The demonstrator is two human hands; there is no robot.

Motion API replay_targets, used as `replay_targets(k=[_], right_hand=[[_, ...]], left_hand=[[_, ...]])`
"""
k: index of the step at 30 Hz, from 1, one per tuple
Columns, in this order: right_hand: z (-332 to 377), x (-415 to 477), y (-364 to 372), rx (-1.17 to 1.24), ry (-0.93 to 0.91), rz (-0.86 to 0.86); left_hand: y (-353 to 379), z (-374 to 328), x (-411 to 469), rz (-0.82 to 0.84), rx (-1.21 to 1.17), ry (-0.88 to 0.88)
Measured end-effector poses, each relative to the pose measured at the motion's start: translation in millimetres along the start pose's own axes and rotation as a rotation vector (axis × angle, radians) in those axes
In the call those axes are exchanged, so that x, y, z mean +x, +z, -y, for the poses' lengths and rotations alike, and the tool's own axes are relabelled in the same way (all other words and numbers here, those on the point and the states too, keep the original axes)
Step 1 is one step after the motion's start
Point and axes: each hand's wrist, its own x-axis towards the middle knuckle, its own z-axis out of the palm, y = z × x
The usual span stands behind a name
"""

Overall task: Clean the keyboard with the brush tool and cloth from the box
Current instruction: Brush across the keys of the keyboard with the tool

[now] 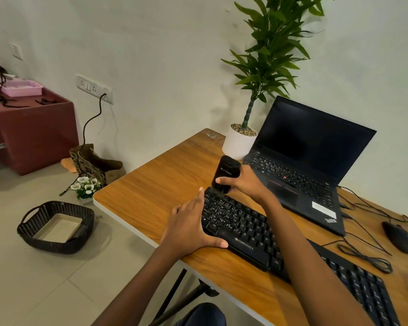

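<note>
A black keyboard (pixel 247 231) lies slantwise on the wooden desk (pixel 151 196). My right hand (pixel 244 183) grips a black brush tool (pixel 225 175), held upright with its bristle end touching the keyboard's far left corner. My left hand (pixel 189 228) lies flat at the keyboard's left end, fingers straight along its edge and thumb on its front rim. A dark woven basket (pixel 57 228) on the floor to the left holds a beige box. No cloth is visible.
An open black laptop (pixel 302 165) and a potted plant (pixel 240 142) stand at the desk's back. A black mouse (pixel 398 236) and loose cables lie at the right. On the floor are a paper bag (pixel 92 164) and a small white flower bunch (pixel 85 187).
</note>
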Motion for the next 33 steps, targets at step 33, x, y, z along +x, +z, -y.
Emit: replay_targets(k=[33], right_hand=[[-28.4,-49.2,-46.6,0.104,0.087,0.054]], left_hand=[[1.9,0.8,0.3,-0.018,-0.002,0.002]])
